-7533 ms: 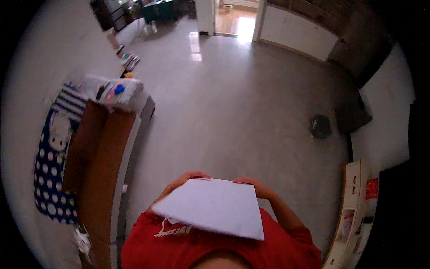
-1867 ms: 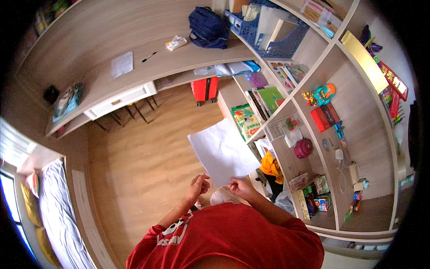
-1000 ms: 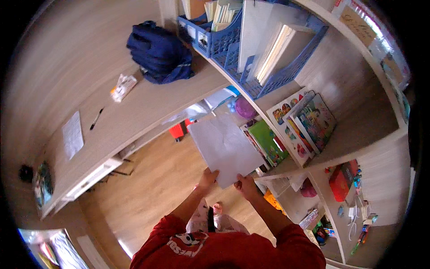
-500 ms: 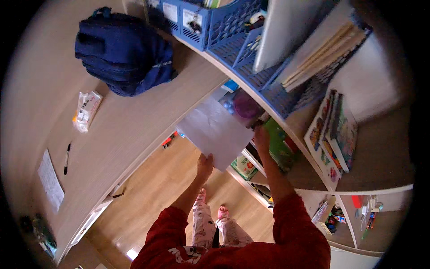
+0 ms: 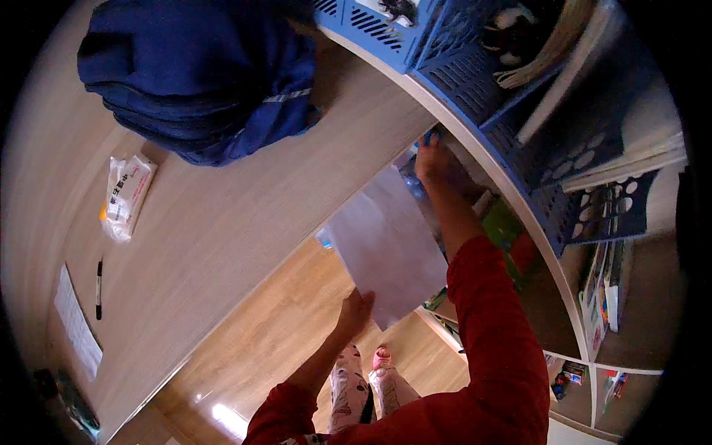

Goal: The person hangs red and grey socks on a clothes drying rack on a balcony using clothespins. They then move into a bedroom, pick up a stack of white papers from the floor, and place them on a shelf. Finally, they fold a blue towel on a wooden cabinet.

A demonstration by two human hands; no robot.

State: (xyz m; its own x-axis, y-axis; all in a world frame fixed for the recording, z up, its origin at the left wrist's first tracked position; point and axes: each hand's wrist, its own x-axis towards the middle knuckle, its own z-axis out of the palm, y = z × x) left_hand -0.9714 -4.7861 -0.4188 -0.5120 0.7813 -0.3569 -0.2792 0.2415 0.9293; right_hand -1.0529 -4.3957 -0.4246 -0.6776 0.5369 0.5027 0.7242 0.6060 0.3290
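Observation:
My left hand pinches the near corner of a white sheet of paper, which hangs tilted above the gap between the desk and the shelf. Reaching past the sheet's far right side, my right hand is in the shelf compartment. Its fingers are curled at a small blue thing, mostly hidden by the hand, whose kind I cannot make out. A green item lies in the same compartment beside my right forearm.
On the wooden desk are a navy backpack, a white packet, a black pen and a written sheet. Blue plastic baskets stand on the shelf above. Books lean at the right.
My right hand has let go of the sheet and moved farther into the shelf, to the blue thing. The left hand still holds the sheet. The view has shifted closer to the desk and shelf.

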